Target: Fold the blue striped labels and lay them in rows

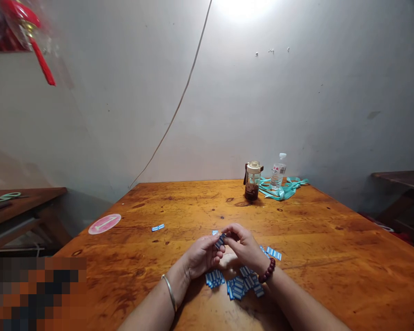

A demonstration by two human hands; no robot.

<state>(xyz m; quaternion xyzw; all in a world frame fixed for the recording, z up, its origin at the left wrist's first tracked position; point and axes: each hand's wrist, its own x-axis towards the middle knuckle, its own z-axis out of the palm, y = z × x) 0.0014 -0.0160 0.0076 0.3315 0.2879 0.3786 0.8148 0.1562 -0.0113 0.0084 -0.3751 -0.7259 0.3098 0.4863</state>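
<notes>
A small blue-and-white striped piece (220, 241) is held between my two hands above the wooden table (141, 262). My left hand (202, 255), with a silver bangle at the wrist, grips its lower left side. The fingertips of my right hand (240, 243) pinch its upper right side; a dark red bead bracelet circles that wrist. Below the hands lies a loose pile of similar striped pieces (239, 286), with a smaller cluster (214, 278) to its left. One more piece (274, 253) rests right of my right hand, and another (215, 233) lies just behind the hands.
A blue-and-white piece (158, 227) lies at the left, near a round pink sticker (105, 224). At the back stand a brown-filled jar (252, 181) and a water bottle (278, 172) among turquoise ribbons (286, 189). Scissors (5, 197) lie on a side table.
</notes>
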